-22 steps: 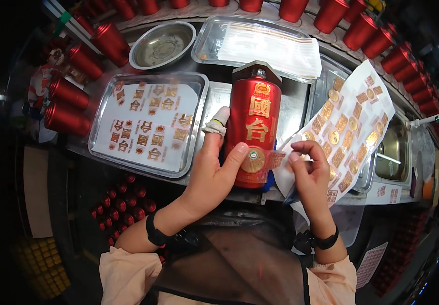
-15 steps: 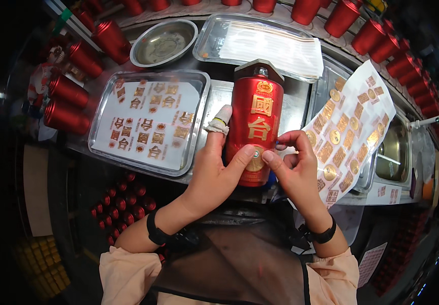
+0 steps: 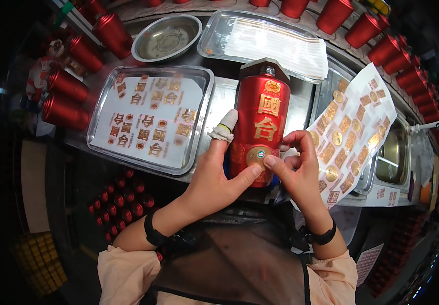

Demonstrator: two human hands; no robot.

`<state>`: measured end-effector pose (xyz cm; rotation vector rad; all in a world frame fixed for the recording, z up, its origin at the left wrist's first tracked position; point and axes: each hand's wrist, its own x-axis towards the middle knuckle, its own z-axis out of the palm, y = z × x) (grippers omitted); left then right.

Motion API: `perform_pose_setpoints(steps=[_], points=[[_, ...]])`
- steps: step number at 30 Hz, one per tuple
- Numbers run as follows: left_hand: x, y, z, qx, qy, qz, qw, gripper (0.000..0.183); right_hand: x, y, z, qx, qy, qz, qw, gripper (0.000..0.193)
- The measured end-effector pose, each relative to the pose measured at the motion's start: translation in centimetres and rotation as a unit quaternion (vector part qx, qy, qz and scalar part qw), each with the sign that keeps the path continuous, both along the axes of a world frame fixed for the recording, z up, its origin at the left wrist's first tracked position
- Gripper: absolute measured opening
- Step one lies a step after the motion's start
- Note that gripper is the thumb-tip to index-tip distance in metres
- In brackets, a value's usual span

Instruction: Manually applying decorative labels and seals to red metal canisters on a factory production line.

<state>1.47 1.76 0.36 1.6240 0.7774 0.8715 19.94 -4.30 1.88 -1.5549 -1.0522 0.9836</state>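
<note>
A red bottle (image 3: 247, 114) with raised gold characters stands tilted in front of me, its dark neck inside an angular dark holder (image 3: 275, 71) at the far end. My left hand (image 3: 206, 173) grips its left side, the thumb lying on the lower front. That hand's index finger wears a whitish finger cover (image 3: 227, 123) and points along the bottle. A round gold sticker (image 3: 254, 154) with a small pale centre sits low on the bottle. My right hand (image 3: 300, 170) is closed at the lower right side, its thumb pressing near the sticker's right edge; its other fingers are curled and partly hidden.
On the left, a metal tray (image 3: 93, 147) holds a sheet of gold-and-red decals. A steel bowl (image 3: 139, 47) and another tray (image 3: 213, 31) stand behind. A decal sheet (image 3: 356, 104) lies at right, beside a sink (image 3: 405, 165). Red bottles (image 3: 364, 30) line the back.
My left thumb has slid down toward the bottle's base, uncovering more of the round sticker. My right thumb stays by the sticker's edge. The whole view has shifted slightly.
</note>
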Motion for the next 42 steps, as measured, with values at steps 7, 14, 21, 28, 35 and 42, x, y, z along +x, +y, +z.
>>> perform_pose_setpoints(steps=[7, 14, 21, 28, 35, 42], points=[[0.5, -0.1, 0.5, -0.011, -0.005, 0.021, 1.000, 0.089, -0.2, 0.2, -0.7, 0.005, 0.044, -0.011, 0.999, 0.049], [0.2, -0.2, 0.6, -0.081, -0.030, -0.014, 0.996, 0.087, -0.2, 0.2, -0.6, 0.003, 0.039, -0.007, 0.999, 0.045], [-3.3, -1.1, -0.1, 0.257, 0.134, -0.027, 0.957, 0.045, 0.1, -0.2, -0.8, 0.016, 0.110, 0.015, 0.994, 0.035], [-2.3, 0.4, 1.3, 0.371, 0.257, -0.039, 0.892, 0.040, 0.7, -0.3, -1.7, 0.038, 0.070, 0.026, 0.997, 0.029], [-1.8, 1.5, 1.2, 0.379, 0.273, -0.002, 0.884, 0.038, 0.8, -0.8, -1.5, 0.034, 0.080, 0.024, 0.996, 0.029], [-2.5, 0.5, 1.0, 0.345, 0.271, 0.022, 0.899, 0.037, 1.0, -0.8, -1.8, 0.052, 0.044, 0.033, 0.997, 0.028]])
